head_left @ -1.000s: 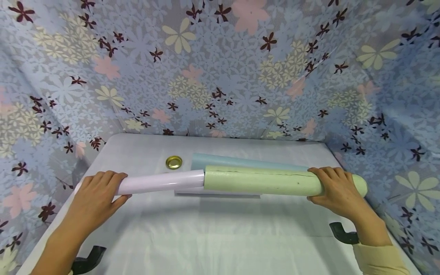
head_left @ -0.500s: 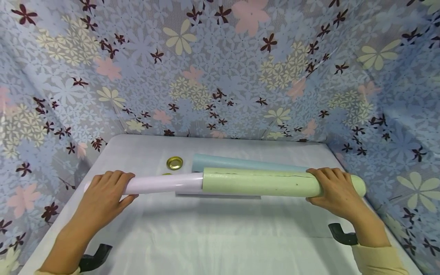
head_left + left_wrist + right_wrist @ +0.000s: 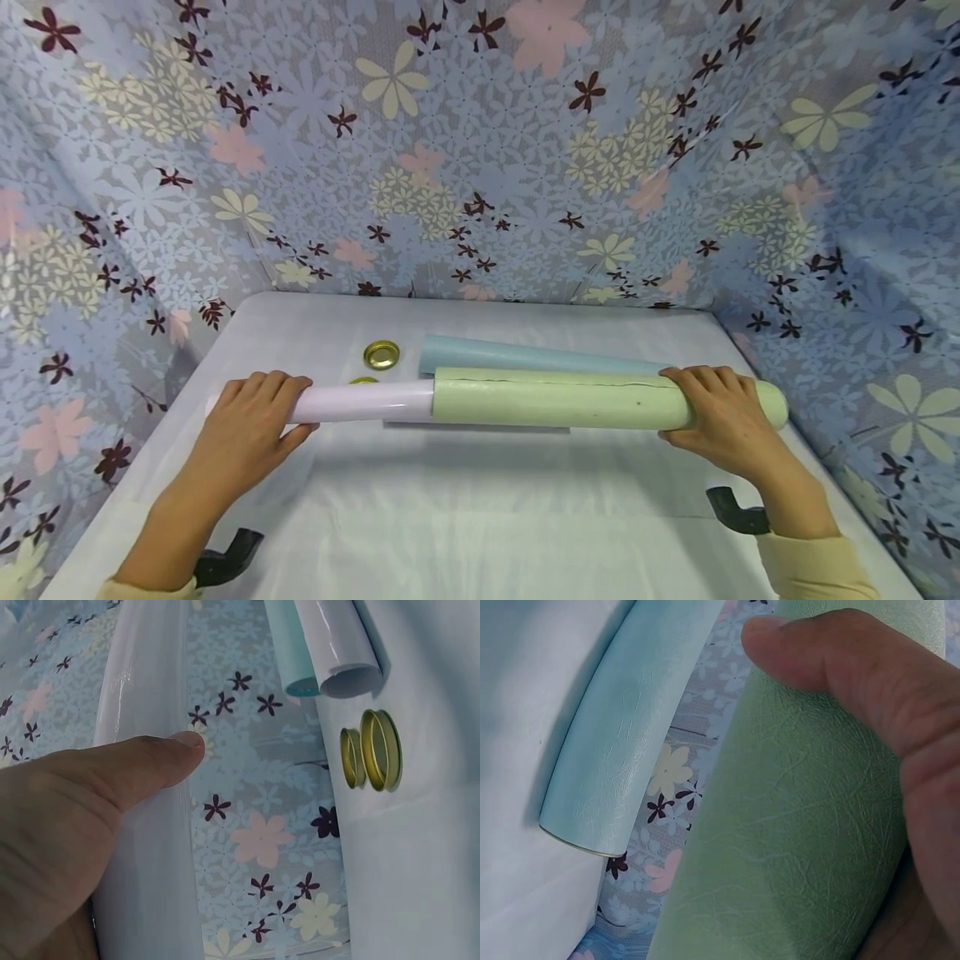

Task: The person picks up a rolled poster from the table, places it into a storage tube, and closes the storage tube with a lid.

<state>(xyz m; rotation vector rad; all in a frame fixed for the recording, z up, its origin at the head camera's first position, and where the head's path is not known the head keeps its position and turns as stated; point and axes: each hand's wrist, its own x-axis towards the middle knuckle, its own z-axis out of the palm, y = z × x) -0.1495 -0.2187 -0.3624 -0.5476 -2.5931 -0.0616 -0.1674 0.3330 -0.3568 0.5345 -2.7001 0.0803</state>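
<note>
Tubes fill both hands in the head view, held level above a white-covered table (image 3: 487, 517). The left hand (image 3: 247, 421) has its fingers clamped round a smooth, glossy white tube (image 3: 367, 402); the right hand (image 3: 723, 417) is wrapped round a wider pale green tube (image 3: 562, 400) with a thin dark line along its length. The white tube's inner end runs into the green tube's open left end. Behind them lie a light blue tube (image 3: 540, 357) and a shallow, round gold lid (image 3: 381, 355); a second gold lid (image 3: 363, 381) is mostly hidden by the white tube.

The left wrist view shows the left thumb (image 3: 154, 765) across the slick white surface, the two lids side by side, and another white tube (image 3: 349, 652) beside the blue one, its hollow end visible.

The right wrist view brings out fine, leathery creases on the green and blue tubes.
</note>
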